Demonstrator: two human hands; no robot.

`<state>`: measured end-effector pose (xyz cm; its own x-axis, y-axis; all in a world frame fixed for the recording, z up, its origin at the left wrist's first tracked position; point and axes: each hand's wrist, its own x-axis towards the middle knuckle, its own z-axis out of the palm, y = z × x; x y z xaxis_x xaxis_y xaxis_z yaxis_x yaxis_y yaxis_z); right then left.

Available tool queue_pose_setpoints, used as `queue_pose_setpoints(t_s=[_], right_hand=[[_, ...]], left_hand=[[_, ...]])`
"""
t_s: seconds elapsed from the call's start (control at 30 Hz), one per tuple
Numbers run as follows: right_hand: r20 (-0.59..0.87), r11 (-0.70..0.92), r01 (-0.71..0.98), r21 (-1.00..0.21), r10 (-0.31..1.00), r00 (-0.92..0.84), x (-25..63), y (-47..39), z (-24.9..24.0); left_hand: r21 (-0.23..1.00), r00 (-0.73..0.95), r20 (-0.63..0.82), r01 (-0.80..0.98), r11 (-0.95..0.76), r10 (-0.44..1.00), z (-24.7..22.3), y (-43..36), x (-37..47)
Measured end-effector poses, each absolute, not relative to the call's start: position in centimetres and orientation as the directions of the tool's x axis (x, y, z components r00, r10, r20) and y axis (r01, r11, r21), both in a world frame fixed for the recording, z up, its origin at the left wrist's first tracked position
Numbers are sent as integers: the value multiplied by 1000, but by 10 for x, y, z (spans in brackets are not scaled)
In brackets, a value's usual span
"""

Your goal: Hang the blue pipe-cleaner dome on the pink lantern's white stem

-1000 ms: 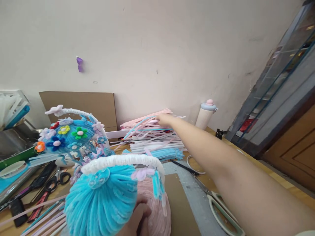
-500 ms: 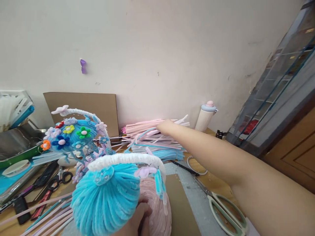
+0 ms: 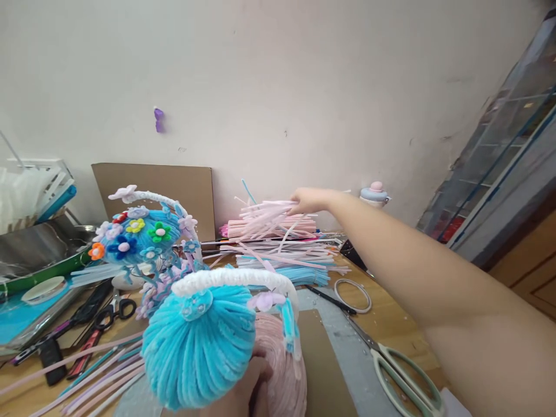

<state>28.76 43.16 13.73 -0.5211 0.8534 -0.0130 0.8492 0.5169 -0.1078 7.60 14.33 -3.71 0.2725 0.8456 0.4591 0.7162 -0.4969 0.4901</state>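
A lamp-shaped pipe-cleaner craft stands in front of me, with a ribbed blue shade [image 3: 200, 347], a white arched stem [image 3: 238, 278] and a coiled pink base [image 3: 284, 370]. My left hand [image 3: 247, 388] is curled at the base below the shade, which hides part of it. At the back, my right hand [image 3: 310, 201] is closed on a bunch of pale pink pipe cleaners [image 3: 269, 213], raised over the stacked pipe cleaners [image 3: 286, 260] in pink, white and blue. A lilac flower [image 3: 266, 300] hangs on the stem.
To the left stands a second flowered pipe-cleaner lamp [image 3: 143, 231]. Black scissors [image 3: 113, 313] and loose pipe cleaners [image 3: 104, 376] lie near it. Green-handled scissors [image 3: 403, 376], a white ring [image 3: 353, 295] and a bottle [image 3: 374, 194] are on the right. Cardboard [image 3: 156, 197] leans on the wall.
My right hand has risen from the pile, lifting pale pink pipe cleaners. My left hand stays by the lamp's base. The whole view has shifted slightly.
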Motion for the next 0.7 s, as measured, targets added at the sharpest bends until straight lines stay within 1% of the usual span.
queue_pose_setpoints(t_s=[0.1,0.17,0.27,0.37,0.47,0.53,0.63,0.7], right_hand=[[99,528,832,-171,849,-519,295,436,145],[196,526,829,-188,847,-494,293,440,143],[316,518,839,-168,834,-452,280,445,127],[383,527,843,-107,805,-454,259,443,97],[411,536,842,-64,782,-467,237,435,58],[393,550,833,-59,780,-487,227,432,33],[339,579,811,-90,783,-522,223,433,5],[338,592,796,-126,780,-527,226,439,-4]], left_hand=[[486,306,447,706,-515,841,-36,145,73],[485,314,444,703,-519,839,-35,145,72],[486,311,446,704,-519,839,-34,145,72],[484,306,453,704,-519,837,-34,144,73],[476,305,461,708,-522,833,-34,145,73],[468,305,464,712,-523,832,-35,145,73],[462,306,464,717,-522,831,-35,145,73],[463,308,460,717,-520,833,-34,146,73]])
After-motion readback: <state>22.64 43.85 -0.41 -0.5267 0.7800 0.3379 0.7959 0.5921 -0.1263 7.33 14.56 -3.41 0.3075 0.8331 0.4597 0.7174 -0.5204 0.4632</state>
